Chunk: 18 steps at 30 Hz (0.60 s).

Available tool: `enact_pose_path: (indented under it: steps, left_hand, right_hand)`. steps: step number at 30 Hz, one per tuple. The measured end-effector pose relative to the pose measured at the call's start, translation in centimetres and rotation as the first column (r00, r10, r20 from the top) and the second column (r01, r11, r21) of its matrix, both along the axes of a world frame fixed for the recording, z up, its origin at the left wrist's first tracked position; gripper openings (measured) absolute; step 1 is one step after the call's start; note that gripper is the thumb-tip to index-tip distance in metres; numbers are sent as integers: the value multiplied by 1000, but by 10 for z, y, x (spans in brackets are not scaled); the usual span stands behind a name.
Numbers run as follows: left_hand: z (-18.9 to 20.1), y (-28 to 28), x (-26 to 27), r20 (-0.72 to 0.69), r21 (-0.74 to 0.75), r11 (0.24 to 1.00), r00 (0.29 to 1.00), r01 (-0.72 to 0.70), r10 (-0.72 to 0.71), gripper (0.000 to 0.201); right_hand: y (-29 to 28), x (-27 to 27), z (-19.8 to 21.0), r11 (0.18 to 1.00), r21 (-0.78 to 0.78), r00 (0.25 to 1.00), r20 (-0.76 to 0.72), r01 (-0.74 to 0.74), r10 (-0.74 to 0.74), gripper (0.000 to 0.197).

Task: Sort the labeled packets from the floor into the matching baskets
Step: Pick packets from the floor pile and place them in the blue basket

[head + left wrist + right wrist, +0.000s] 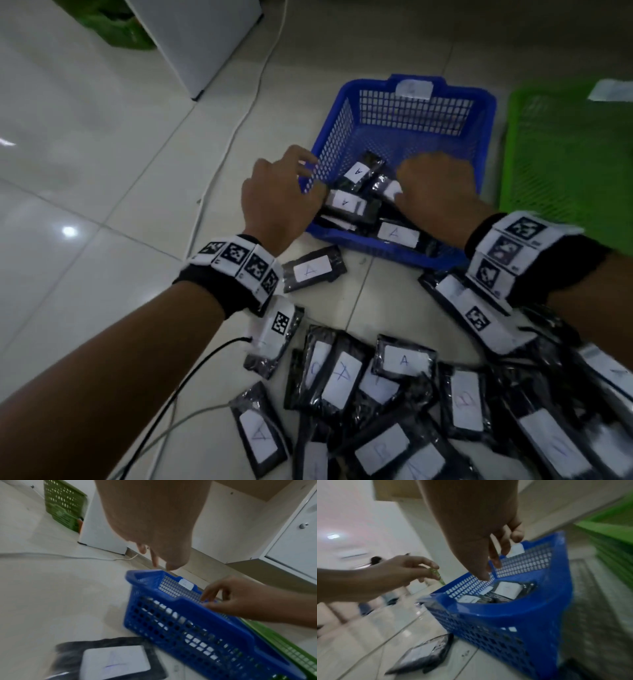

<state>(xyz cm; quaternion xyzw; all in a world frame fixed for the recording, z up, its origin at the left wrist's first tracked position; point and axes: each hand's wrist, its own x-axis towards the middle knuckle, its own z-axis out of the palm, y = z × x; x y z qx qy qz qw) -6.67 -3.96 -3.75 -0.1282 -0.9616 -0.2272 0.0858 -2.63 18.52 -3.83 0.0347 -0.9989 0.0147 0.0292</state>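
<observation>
A blue mesh basket [411, 109] with a paper label [412, 87] on its far rim holds several black packets with white "A" labels [356, 171]. My left hand [305, 168] hovers at the basket's left rim with loosely curled fingers that hold nothing [157, 561]. Over the basket's inside, my right hand [435, 185] has its fingers hanging down, empty [496, 561]. One "A" packet [313, 269] lies on the floor just in front of the basket [111, 660]. A pile of labeled packets [411, 394] covers the floor near me. The green basket [568, 164] stands to the right.
A white cabinet [202, 41] stands at the back left with a second green basket [113, 27] behind it. A white cable [239, 120] runs across the tiles left of the blue basket. A black cable [178, 387] trails from my left wrist.
</observation>
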Motion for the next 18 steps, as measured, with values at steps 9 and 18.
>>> enact_pose_path:
  steps: [9, 18]
  left_hand:
    - [-23, -111, 80, 360, -258, 966, 930, 23, 74, 20]
    - [-51, -153, 130, 714, -281, 944, 696, 173, 85, 62]
  right_hand:
    - [-126, 30, 4, 818, -20, 814, 88, -575, 574, 13]
    - [-157, 47, -41, 885, 55, 854, 299, -462, 427, 42]
